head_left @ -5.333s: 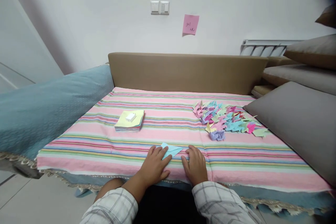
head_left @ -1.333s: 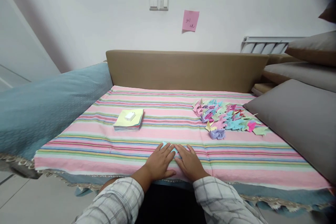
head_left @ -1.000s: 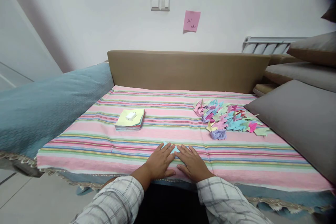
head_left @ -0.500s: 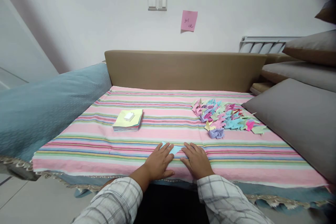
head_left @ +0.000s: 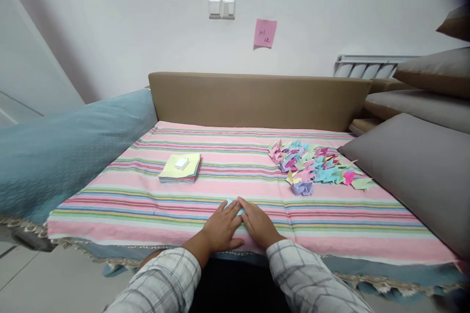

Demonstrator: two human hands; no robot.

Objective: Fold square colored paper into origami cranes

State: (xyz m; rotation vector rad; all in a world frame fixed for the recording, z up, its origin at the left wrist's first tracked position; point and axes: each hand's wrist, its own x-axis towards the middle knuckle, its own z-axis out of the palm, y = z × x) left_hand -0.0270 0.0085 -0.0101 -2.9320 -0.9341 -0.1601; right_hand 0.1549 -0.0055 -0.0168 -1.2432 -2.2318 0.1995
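Head view: spread left hand (head_left: 222,227) and fingers-together right hand (head_left: 259,225) partly cover one blue paper (head_left: 241,211).

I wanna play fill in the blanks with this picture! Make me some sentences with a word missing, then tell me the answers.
1. The paper under the left hand is light ____.
2. The top sheet of the paper stack is ____.
3. The note on the wall shows the number ____.
4. The heap of paper shapes is nearer the ____ hand than the other.

Missing words: blue; yellow; 301; right.
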